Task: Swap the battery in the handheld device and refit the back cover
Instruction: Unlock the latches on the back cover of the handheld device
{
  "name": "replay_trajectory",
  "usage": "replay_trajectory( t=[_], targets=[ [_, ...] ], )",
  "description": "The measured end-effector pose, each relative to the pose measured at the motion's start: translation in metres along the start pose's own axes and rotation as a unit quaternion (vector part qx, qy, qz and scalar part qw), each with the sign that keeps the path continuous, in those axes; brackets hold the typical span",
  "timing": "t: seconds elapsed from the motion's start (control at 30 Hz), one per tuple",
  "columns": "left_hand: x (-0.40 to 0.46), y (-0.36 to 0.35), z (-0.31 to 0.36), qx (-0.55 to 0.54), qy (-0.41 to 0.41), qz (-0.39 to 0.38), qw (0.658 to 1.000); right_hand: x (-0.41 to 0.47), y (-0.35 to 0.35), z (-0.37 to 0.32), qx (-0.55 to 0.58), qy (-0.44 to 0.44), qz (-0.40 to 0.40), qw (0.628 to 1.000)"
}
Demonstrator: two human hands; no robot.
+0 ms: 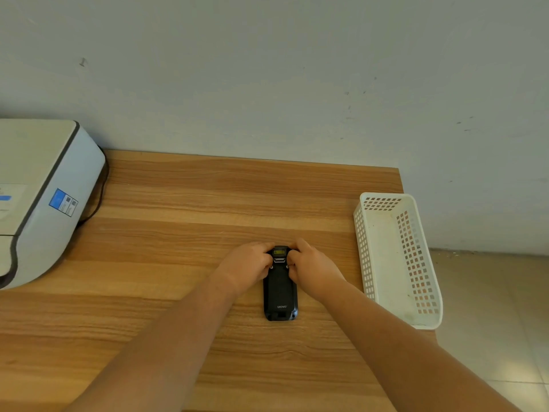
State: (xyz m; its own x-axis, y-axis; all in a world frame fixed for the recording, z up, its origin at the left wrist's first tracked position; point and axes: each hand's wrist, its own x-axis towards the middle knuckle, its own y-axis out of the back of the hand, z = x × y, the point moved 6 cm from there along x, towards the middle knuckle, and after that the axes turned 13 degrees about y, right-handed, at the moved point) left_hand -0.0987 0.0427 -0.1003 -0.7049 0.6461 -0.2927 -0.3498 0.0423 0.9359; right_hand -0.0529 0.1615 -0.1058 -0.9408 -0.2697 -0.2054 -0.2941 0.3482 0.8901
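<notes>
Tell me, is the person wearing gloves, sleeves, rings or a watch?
No. Both arms are bare as far up as the picture shows, with no sleeves in view. The left hand and the right hand have no gloves, and I can see no rings, watch or bracelet on the wrists.

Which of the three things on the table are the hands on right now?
The black handheld device, lying back-up at the table's middle. Left hand and right hand grip its far end; the white basket and the grey printer sit untouched at the sides.
</notes>
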Motion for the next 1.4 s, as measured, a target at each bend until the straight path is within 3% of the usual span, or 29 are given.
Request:
replay_trajectory(
  t=[0.63,0.77,0.97,1.13,1.4],
  targets=[
    [0.007,0.013,0.004,0.041,-0.008,-0.033,0.999,0.002,-0.006,-0.002,-0.027,0.033,-0.016,0.999],
    [0.011,0.016,-0.001,-0.008,0.017,-0.040,0.999,0.001,-0.008,-0.002,-0.025,0.033,-0.006,0.999],
    [-0.009,0.015,-0.011,-0.120,0.069,0.023,0.990,0.001,-0.002,0.000,-0.026,0.082,-0.002,0.996],
    [-0.020,-0.001,-0.011,-0.165,0.126,-0.050,0.977,0.005,0.001,-0.003,-0.040,0.103,-0.041,0.993],
    [-0.013,-0.004,-0.011,-0.137,0.132,-0.078,0.979,0.003,-0.001,-0.003,-0.043,0.102,-0.039,0.993]
  ],
)
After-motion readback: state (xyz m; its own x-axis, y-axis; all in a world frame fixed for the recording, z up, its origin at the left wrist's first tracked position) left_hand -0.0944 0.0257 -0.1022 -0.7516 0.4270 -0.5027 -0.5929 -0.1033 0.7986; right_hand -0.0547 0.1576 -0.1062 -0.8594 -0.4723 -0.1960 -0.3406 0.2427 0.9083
